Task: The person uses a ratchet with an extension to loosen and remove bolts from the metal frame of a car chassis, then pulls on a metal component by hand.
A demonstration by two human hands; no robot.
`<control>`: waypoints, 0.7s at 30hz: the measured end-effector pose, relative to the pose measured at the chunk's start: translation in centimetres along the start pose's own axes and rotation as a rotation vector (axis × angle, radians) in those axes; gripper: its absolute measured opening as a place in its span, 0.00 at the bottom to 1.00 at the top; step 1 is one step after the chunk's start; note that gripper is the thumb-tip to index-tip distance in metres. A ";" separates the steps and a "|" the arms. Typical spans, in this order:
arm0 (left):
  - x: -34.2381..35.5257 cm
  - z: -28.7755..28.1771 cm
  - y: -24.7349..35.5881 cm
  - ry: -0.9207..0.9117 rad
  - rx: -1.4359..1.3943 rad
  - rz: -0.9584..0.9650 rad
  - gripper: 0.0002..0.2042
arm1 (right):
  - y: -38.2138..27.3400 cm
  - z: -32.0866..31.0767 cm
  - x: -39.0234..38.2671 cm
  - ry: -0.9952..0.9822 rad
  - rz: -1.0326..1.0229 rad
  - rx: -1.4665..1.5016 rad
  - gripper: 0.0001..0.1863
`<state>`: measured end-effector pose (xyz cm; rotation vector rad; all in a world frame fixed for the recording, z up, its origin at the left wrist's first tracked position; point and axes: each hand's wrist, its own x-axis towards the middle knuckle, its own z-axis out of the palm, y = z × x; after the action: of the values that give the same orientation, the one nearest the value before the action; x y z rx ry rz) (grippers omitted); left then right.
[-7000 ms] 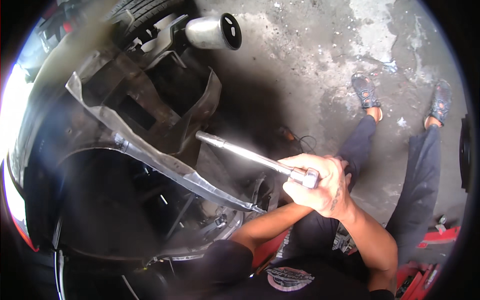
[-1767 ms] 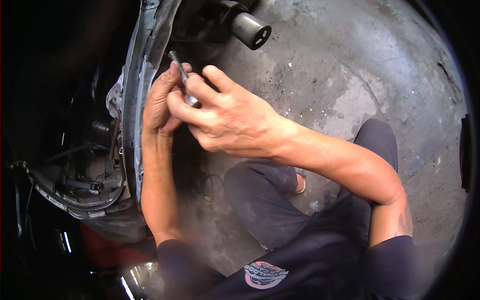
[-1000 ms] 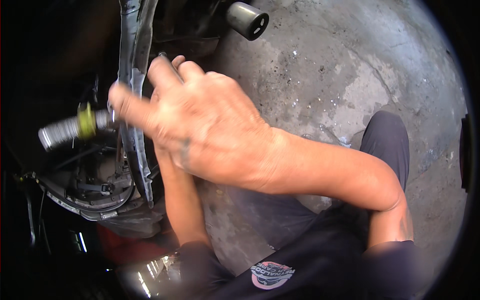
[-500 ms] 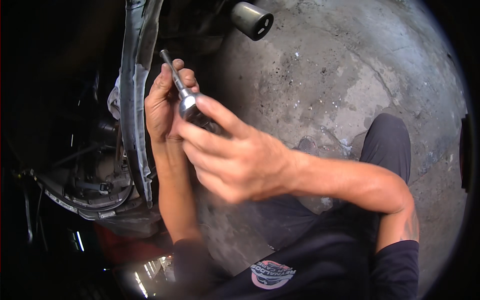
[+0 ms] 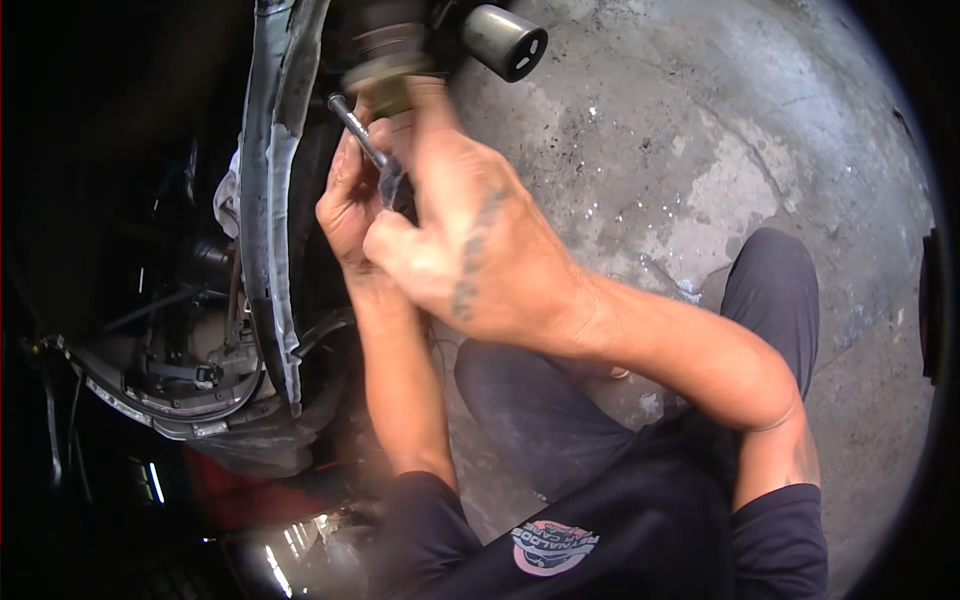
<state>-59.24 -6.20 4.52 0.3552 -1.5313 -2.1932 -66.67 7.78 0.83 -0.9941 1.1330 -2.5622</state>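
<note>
My left hand (image 5: 348,205) is closed around a slim metal ratchet (image 5: 362,135). Its shaft points up and to the left, past my fingertips, and ends in a small flared tip. The darker lower end lies close to my right thumb. My right hand (image 5: 490,235) crosses over from the right, back of the hand up, covering part of the left palm. Its fingers stretch up and are smeared by motion, so their grip cannot be made out. Right above them is a blurred, yellowish round part (image 5: 385,85), too smeared to name.
A long, bent grey panel edge (image 5: 275,200) runs down just left of my hands. Dark vehicle parts (image 5: 200,370) lie beyond it. A metal cylinder with a slotted dark end (image 5: 505,42) is at the top. Stained concrete floor (image 5: 680,150) spreads to the right of my knees.
My right hand has moved up and turned its back upward. The left hand has shifted slightly right. The chrome head is covered, and the blurred yellowish part has come into view above.
</note>
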 end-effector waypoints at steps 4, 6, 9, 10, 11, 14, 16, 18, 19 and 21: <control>-1.5 0.4 4.1 0.017 0.065 -0.094 0.20 | -2.6 -0.1 2.2 -0.226 -0.226 -0.508 0.12; -1.1 2.8 4.2 0.261 0.087 -0.117 0.20 | -1.6 0.1 2.5 -0.333 -0.643 -0.857 0.10; -1.7 2.2 5.4 0.354 0.300 -0.152 0.17 | -1.3 -0.3 1.1 -0.435 -0.745 -0.794 0.13; -1.4 1.5 6.4 0.258 0.291 -0.257 0.16 | -0.4 -0.3 0.6 -0.510 -0.787 -0.771 0.13; -1.1 0.7 5.9 0.236 0.264 -0.263 0.15 | 0.6 0.3 -0.2 -0.343 -0.758 -0.763 0.13; -1.0 0.3 4.2 0.212 0.260 -0.210 0.14 | 0.8 -0.9 -3.9 -0.199 -0.571 -0.565 0.13; -1.4 -1.2 3.3 0.114 0.136 -0.166 0.15 | 0.5 -2.1 -7.7 -0.246 -0.241 -0.364 0.11; -1.8 -2.5 1.9 0.113 0.056 -0.146 0.15 | 1.4 -2.3 -9.3 -0.345 0.091 -0.198 0.17; -1.6 -2.7 1.0 0.137 0.017 -0.113 0.16 | 1.9 -2.4 -8.8 -0.276 0.535 0.238 0.25; -1.5 -2.9 0.2 0.098 -0.110 -0.106 0.16 | 2.8 -2.2 -7.1 -0.150 0.903 0.811 0.42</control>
<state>-56.58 -7.92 3.63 0.5115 -1.3622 -2.2940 -62.94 9.99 -5.84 -0.3268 0.2784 -1.8376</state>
